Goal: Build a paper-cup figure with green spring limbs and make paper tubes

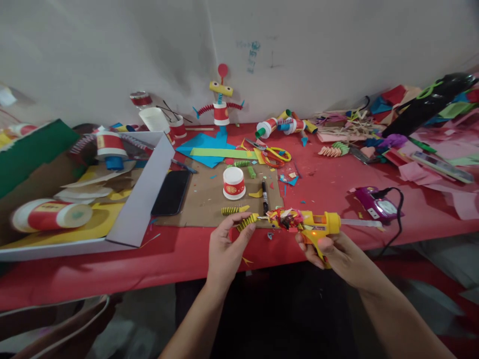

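Between the thumb and fingers of my left hand [228, 244] is a yellow folded paper strip [247, 222], pleated like an accordion. My right hand [333, 252] is wrapped round the handle of a yellow hot glue gun [312, 224], whose small light glows orange. Its metal nozzle points left and is at the strip's right end; whether they touch I cannot tell. A clear glue stick [361, 223] sticks out of the gun's back. Just beyond my hands, an upside-down red and white paper cup [234, 183] stands on a cardboard sheet [202, 199]. Another pleated yellow strip [230, 211] lies nearby.
A black marker [265, 197], scissors [275, 155] and paper scraps lie around the cup. A phone [171, 192] rests beside an open box [138, 199] on the left. A paper-cup figure [220, 113] stands at the wall. At right are a purple device with a cable [377, 204] and coloured paper.
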The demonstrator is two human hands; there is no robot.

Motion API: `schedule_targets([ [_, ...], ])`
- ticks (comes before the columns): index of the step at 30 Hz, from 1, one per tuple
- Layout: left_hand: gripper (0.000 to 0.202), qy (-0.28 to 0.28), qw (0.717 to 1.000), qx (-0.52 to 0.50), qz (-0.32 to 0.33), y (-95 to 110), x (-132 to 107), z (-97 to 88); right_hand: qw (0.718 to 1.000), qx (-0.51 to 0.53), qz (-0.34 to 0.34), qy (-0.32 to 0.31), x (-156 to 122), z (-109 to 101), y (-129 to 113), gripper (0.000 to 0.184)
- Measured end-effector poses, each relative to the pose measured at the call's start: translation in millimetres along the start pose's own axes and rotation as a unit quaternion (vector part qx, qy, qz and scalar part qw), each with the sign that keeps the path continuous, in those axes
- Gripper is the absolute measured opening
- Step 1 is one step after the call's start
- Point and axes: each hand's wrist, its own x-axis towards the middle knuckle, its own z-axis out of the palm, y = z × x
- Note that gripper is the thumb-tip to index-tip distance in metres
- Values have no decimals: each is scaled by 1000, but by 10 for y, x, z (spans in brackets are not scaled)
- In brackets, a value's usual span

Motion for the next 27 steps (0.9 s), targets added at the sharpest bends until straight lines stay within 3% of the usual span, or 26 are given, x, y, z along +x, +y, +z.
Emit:
schedule_targets([
  [21,22,-6,1000,-22,8,-1,9,-24,1000,22,13,15,22,-11,-29,45],
  [27,23,13,997,-80,-13,8,8,-36,995,-101,-3,-12,13,-160,-20,48],
])
